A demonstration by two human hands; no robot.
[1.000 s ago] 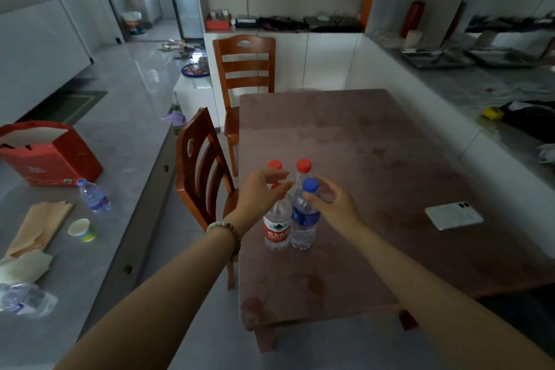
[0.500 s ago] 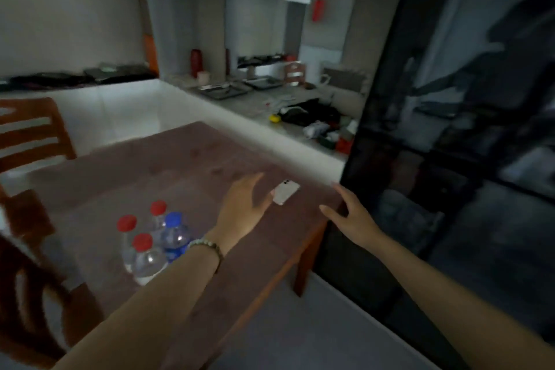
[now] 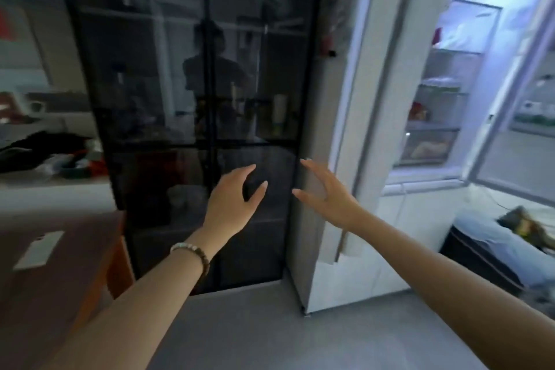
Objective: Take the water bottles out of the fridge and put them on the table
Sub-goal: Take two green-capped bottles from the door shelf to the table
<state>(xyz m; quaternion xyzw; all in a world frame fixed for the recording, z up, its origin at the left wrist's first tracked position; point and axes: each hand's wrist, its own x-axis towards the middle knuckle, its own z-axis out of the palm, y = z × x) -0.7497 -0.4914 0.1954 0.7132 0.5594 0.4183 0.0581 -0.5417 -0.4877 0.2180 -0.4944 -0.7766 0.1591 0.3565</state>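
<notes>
The fridge [image 3: 438, 93] stands open at the upper right, its lit shelves holding blurred food items; I cannot make out any water bottles inside. A corner of the brown table [image 3: 60, 273] shows at the lower left, and no bottles on it are in view. My left hand [image 3: 232, 203], with a bead bracelet on the wrist, is raised in front of a dark cabinet, empty, fingers apart. My right hand [image 3: 326, 194] is held out beside it, also empty with fingers spread.
A tall dark glass-door cabinet [image 3: 195, 84] fills the middle, with a reflection of a person. A white phone [image 3: 39, 249] lies on the table. The open fridge door [image 3: 519, 117] swings out at far right. A cluttered counter [image 3: 45, 156] is at left; grey floor below.
My view has swung right, from the table with its bottles to the cabinet and open fridge. Both hands left the bottles and now hang empty in front of me.
</notes>
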